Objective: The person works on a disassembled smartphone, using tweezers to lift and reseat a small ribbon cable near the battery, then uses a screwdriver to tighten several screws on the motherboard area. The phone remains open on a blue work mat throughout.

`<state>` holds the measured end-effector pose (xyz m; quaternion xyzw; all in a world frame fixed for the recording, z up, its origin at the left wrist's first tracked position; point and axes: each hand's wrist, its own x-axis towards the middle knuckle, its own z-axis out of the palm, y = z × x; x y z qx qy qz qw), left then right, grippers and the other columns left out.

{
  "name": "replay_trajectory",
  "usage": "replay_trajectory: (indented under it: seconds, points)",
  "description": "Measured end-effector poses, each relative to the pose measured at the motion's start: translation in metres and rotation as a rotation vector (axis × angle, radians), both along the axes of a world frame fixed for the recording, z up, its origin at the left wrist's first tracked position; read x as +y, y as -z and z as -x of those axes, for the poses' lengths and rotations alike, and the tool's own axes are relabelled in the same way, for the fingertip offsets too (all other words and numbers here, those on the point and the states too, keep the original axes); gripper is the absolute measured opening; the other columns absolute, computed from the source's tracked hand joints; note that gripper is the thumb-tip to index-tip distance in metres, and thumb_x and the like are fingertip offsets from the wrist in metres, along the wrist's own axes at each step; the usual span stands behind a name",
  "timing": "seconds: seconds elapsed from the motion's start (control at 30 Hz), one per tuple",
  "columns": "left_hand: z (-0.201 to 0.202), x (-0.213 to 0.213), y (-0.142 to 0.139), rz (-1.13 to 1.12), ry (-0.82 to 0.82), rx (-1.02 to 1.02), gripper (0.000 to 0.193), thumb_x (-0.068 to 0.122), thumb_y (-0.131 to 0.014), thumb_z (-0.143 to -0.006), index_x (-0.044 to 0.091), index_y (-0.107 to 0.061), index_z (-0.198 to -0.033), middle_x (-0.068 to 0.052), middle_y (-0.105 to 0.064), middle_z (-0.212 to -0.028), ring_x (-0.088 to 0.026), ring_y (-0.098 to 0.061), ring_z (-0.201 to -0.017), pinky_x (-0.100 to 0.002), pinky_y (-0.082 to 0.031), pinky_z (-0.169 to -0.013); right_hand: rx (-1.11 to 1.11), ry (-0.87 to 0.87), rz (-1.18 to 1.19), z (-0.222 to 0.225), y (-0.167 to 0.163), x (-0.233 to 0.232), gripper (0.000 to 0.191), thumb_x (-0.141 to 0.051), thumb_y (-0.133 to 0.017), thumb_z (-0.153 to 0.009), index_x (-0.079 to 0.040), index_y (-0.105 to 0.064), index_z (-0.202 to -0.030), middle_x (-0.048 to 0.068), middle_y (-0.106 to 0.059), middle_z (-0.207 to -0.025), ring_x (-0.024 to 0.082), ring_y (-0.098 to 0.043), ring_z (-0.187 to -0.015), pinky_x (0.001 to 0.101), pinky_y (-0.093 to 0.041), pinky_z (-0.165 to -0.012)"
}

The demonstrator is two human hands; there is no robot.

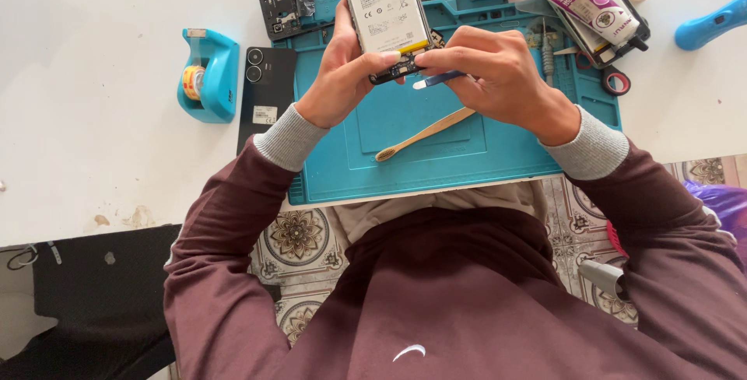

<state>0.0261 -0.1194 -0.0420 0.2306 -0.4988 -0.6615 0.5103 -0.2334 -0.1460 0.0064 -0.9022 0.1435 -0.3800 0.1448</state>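
Nearest the camera are the person's maroon sleeves with grey cuffs, reaching forward over a patterned tiled floor to the white bench. On the bench lies a teal work mat, and on its near part rests a bamboo toothbrush, lying at a slant with its head toward the left. Above it the two hands meet. The left hand has its grip closed around the lower end of an opened phone, back cover off and the white battery facing up, held raised over the middle of the mat. The right hand has its grip pinched shut on a thin blue-handled pry tool, whose pale tip points left and sits right at the phone's bottom edge, just beside the left thumb. To the left of the mat, flat on the bench, lies a black phone back cover with two camera rings, and farther left stands a teal tape dispenser. Beyond the hands, at the mat's far left corner, is a black inner frame piece. At the far right lie a glue tube across another dark phone, a small tape roll, and a blue tool handle.
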Motion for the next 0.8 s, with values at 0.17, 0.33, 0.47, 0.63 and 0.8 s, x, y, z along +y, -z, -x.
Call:
replay_trajectory:
  seconds: [0.17,0.33,0.47,0.63,0.8]
  points:
    - [-0.010,0.010,-0.010,0.025,-0.035,-0.007,0.091,0.007,-0.064,-0.099,0.010,0.005,-0.158,-0.022,-0.051,-0.144,-0.028,-0.068,-0.126,-0.041,-0.067,-0.092,-0.020,0.043,-0.086,-0.010,-0.010,0.013,0.043,-0.008,-0.086,-0.097,-0.006,-0.065,-0.134,0.005,-0.067,-0.086,0.012,-0.061,-0.065,0.0264,-0.045,-0.054]
    - [-0.015,0.014,-0.017,-0.018,-0.097,0.134,0.070,0.011,-0.058,-0.102,0.014,-0.015,-0.158,-0.017,-0.053,-0.144,-0.027,-0.067,-0.129,-0.043,-0.061,-0.100,0.001,0.067,-0.102,-0.014,-0.022,0.020,0.052,-0.014,-0.091,-0.092,-0.006,-0.063,-0.135,0.003,-0.066,-0.082,0.009,-0.048,-0.055,0.0255,-0.036,-0.049]
    - [-0.023,0.010,-0.025,-0.084,-0.143,0.306,0.050,0.014,-0.054,-0.107,0.017,-0.031,-0.152,-0.015,-0.057,-0.142,-0.030,-0.067,-0.128,-0.044,-0.065,-0.099,0.031,0.133,-0.230,-0.014,-0.031,0.018,0.053,-0.012,-0.086,-0.094,-0.004,-0.060,-0.140,0.003,-0.065,-0.090,0.008,-0.048,-0.059,0.0240,-0.038,-0.051]
    - [-0.038,0.006,-0.042,0.043,-0.188,0.280,0.043,0.020,-0.059,-0.112,0.018,-0.040,-0.151,-0.014,-0.062,-0.146,-0.034,-0.068,-0.127,-0.044,-0.063,-0.099,0.095,0.220,-0.252,-0.007,-0.047,0.014,0.027,-0.009,-0.082,-0.099,-0.003,-0.069,-0.122,0.008,-0.065,-0.097,0.009,-0.051,-0.063,0.0253,-0.042,-0.056]
    - [-0.040,0.006,-0.047,0.001,-0.194,0.307,0.044,0.024,-0.059,-0.112,0.021,-0.038,-0.151,-0.015,-0.060,-0.143,-0.036,-0.067,-0.130,-0.049,-0.058,-0.106,0.195,-0.001,-0.279,-0.011,-0.055,0.021,0.019,-0.012,-0.076,-0.098,-0.004,-0.071,-0.115,0.007,-0.067,-0.094,0.014,-0.061,-0.069,0.0281,-0.050,-0.061]
